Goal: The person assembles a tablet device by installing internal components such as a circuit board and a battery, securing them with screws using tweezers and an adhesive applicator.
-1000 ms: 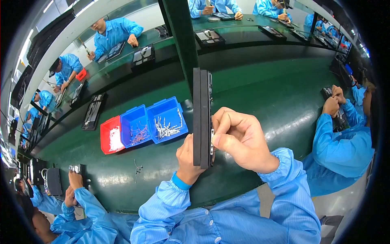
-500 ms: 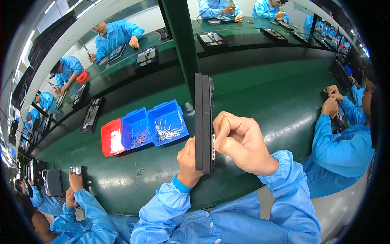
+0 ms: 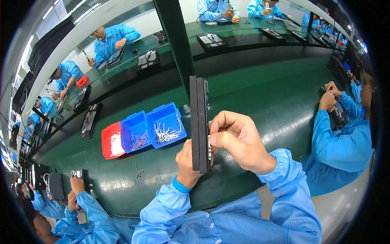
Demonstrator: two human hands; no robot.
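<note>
My left hand [image 3: 187, 162] is wrapped round the lower left side of a black electronic device [image 3: 198, 122]. The device stands on edge, so its thick black layers face me and small parts show along its right side. My right hand [image 3: 240, 140] is closed, thumb and forefinger pinched against the lower right side of the device, beside a row of small white spots. Whatever lies between those fingertips is hidden or too small to name.
To the left stand a red bin [image 3: 106, 142] of small white pieces, a blue bin [image 3: 129, 120] of reddish pieces and another blue bin [image 3: 160, 114] of white strips. Loose thin wires [image 3: 139, 173] lie nearby. Co-workers sit at both sides; a green post [image 3: 174, 40] rises ahead.
The device and my right hand have shifted slightly left in the picture. My right fingers remain pinched at the device's side, and my left hand keeps its hold.
</note>
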